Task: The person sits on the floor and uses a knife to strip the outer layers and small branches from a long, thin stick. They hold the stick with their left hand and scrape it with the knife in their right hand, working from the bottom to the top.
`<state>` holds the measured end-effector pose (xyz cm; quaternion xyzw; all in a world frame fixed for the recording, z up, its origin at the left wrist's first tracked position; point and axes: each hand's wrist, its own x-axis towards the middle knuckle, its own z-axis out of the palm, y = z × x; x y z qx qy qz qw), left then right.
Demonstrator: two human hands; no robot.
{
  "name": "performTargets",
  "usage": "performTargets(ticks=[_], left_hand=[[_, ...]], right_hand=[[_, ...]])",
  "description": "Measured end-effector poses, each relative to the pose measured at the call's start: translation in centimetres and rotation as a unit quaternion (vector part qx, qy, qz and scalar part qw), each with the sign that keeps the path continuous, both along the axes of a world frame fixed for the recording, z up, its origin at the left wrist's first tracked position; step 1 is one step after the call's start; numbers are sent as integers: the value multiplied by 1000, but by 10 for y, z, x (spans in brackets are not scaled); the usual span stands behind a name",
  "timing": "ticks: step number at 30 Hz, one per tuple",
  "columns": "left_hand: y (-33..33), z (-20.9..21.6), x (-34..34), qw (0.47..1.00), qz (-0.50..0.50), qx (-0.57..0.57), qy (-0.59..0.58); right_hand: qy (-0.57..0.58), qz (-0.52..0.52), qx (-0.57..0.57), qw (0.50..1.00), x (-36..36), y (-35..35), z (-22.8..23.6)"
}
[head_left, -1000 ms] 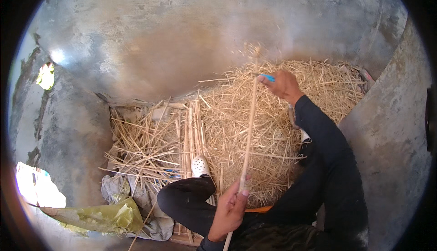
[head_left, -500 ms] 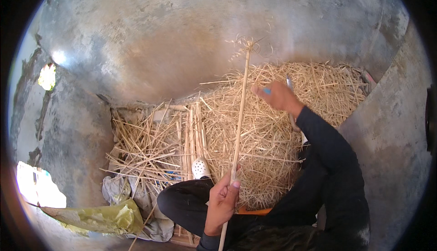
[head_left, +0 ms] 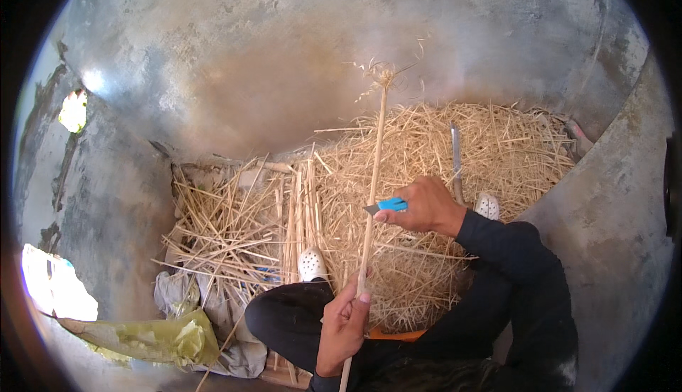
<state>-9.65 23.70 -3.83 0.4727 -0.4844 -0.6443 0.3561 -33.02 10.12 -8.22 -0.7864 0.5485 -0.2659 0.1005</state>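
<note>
- The left hand [head_left: 343,327] sits low in the view, just in front of the person's dark-clad knee, with its fingers curled tight around the lower part of a long, straight, pale straw-coloured reed stalk [head_left: 373,179].
- The stalk's long axis runs almost upright in the picture, leaning slightly right: its bare butt end pokes out below the left hand toward the lower edge, and its frayed, tufted tip stands well above the heap against the grey concrete wall [head_left: 234,44].
- The right hand [head_left: 425,206] is closed around a small utility knife with a bright blue plastic handle [head_left: 389,206]; the short grey blade points left and meets the stalk about midway along its length.
- So the stalk lies just to the left of the right hand, at blade's reach, while the left hand grips it farther down; the left hand carries the stalk, the right only touches it through the blade.
- Behind both hands spreads a broad heap of loose golden straw [head_left: 497,143], with a tidier bundle of straight cut stalks [head_left: 298,214] lying to the left.
- A white perforated clog [head_left: 311,264] shows by the knee, and a crumpled yellow-green plastic sack [head_left: 153,336] lies at lower left.
</note>
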Motion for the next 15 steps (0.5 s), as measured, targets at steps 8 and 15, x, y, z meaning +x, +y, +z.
performTargets(ticks=[8, 15], left_hand=[[5, -2, 3, 1000, 13, -2, 5], [15, 1, 1, 998, -29, 46, 18]], right_hand=[[-23, -34, 5, 999, -8, -19, -2], [17, -120, -28, 992, -51, -53, -16]])
